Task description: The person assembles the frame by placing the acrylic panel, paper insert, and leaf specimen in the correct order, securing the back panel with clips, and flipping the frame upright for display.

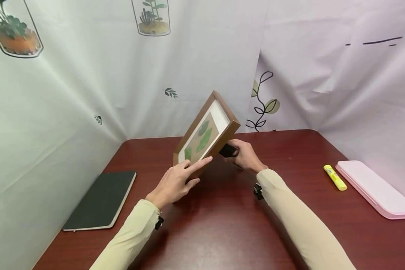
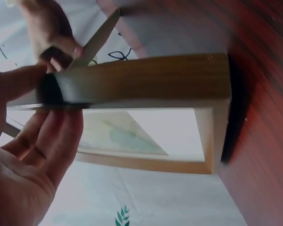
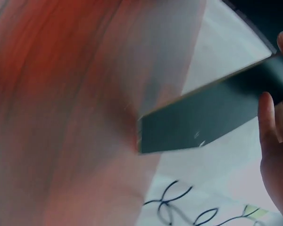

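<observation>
A brown wooden picture frame with pressed green leaves on a white mount leans back on the table. My left hand holds its near side, thumb on one face and fingers on the other, as the left wrist view shows. Behind the frame, my right hand grips the dark stand leg between thumb and fingers. This leg sticks out at an angle from the frame's dark back. In the left wrist view, the leg's narrow edge slants away from the frame.
A black notebook lies on the left of the reddish-brown table. On the right are a yellow highlighter and a pink case. Printed white cloth hangs along the back and both sides.
</observation>
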A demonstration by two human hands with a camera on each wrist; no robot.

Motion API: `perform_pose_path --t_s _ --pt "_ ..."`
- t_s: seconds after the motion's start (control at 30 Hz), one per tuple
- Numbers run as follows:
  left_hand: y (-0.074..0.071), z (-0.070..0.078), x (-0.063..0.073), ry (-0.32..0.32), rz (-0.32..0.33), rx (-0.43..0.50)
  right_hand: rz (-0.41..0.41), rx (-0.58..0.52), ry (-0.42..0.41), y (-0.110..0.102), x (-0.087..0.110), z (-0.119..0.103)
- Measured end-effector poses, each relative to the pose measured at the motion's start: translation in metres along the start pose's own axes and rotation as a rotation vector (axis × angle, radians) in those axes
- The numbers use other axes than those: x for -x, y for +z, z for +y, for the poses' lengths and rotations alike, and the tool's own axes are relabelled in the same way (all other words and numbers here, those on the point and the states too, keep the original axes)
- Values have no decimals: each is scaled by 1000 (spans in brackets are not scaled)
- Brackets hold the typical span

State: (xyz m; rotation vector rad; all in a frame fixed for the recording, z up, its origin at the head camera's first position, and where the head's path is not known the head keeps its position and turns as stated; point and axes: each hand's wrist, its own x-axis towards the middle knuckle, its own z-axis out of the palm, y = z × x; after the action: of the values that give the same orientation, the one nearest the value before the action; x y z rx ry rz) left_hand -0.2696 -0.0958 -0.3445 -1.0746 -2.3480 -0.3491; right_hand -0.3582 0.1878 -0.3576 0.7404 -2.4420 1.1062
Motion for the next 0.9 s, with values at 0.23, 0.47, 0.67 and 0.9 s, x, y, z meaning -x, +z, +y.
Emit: perform_pose_path --t_s 0.23,0.47,0.67,0.9 --pt "-3 -11 18 -42 -78 152 -49 100 78 -4 10 28" --pt "2 -13 21 -21 -68 172 -154 182 140 -6 6 31" --pt "15 4 6 11 -58 75 -218 125 170 -10 8 18" --pt "26 34 -17 66 -85 -65 192 -188 244 -22 12 -17"
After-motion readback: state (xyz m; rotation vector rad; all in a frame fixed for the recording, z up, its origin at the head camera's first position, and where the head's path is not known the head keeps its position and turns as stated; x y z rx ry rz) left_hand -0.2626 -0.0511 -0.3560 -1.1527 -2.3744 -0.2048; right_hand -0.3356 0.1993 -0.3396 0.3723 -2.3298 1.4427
